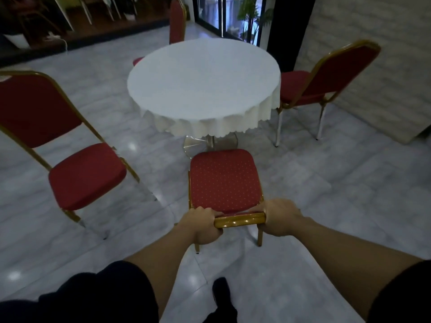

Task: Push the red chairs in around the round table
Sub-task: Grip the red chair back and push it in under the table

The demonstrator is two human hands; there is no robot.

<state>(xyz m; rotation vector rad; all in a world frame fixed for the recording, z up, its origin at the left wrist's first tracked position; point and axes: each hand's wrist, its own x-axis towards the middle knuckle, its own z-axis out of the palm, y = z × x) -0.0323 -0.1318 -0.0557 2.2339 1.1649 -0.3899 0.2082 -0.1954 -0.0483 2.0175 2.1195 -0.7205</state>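
Observation:
A round table (203, 80) under a white cloth stands in the middle of the room. Right below me is a red dotted chair (224, 180) with a gold frame, its seat front a short way from the table's pedestal. My left hand (203, 226) and my right hand (278, 219) both grip the top rail of its backrest. A second red chair (86, 176) stands apart at the left, angled toward the table. A third (326, 75) sits at the right with its seat near the cloth edge. A fourth (177, 19) stands behind the table.
A glossy grey tiled floor (326, 194) surrounds the table. A white brick wall (382, 66) runs close behind the right chair. A dark doorway and a potted plant (250, 17) are at the back. My dark shoe (220, 290) is below the chair.

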